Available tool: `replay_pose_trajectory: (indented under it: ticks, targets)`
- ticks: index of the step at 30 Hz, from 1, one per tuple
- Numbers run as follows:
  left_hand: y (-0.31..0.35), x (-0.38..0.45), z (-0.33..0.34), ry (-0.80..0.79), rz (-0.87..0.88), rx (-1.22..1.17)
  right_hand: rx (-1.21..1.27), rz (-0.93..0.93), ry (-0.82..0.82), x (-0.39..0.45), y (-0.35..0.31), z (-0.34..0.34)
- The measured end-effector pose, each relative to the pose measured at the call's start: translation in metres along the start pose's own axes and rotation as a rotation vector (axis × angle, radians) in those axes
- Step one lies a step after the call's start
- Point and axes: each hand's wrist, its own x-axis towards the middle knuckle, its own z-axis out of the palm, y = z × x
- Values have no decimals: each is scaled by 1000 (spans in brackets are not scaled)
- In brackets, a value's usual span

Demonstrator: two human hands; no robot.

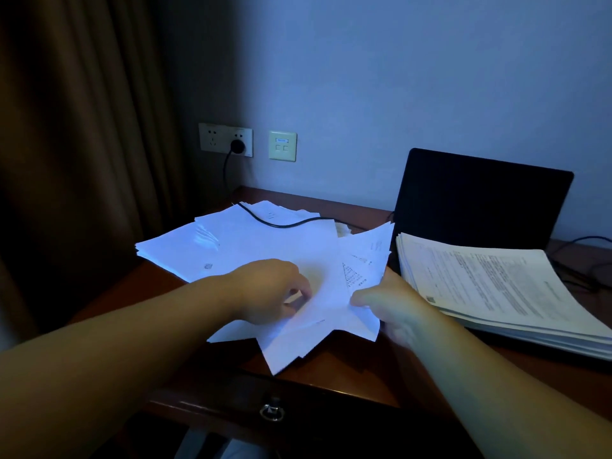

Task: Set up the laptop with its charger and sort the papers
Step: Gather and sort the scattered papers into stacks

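A loose, fanned heap of white papers [251,246] covers the left and middle of the dark wooden desk [351,369]. My left hand [271,289] presses down on the near sheets with its fingers curled. My right hand [394,306] pinches several sheets at the heap's right edge and lifts them. A neat printed stack [496,286] lies on the open black laptop [480,197] at the right. The charger cable [281,223] runs from a plug [237,146] in the wall socket across the papers toward the laptop.
Brown curtains [76,127] hang at the left. A second wall plate [282,146] sits beside the socket. A drawer with a ring pull [271,411] is below the desk's front edge. More cables [583,260] lie at the far right behind the laptop.
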Motion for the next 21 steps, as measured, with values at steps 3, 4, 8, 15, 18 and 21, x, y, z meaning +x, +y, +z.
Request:
replay_pose_trajectory:
  ticks: [3,4,8,15,18,21]
  targets:
    - [8,5,5,-17,-20,54,27,12,-19,-2,6,-2]
    - [10,6,6,-18,-25,63,23,14,-20,-2,7,-1]
    - [14,10,9,-22,-43,87,-81,-1,46,-4,12,2]
    - [16,13,3,-21,-42,71,-153,-20,125,-10,10,0]
    - [14,16,-3,11,-76,19,-179,-27,131,-14,3,-12]
    - [12,21,-9,91,-106,-23,-208,-42,128,-19,-4,-30]
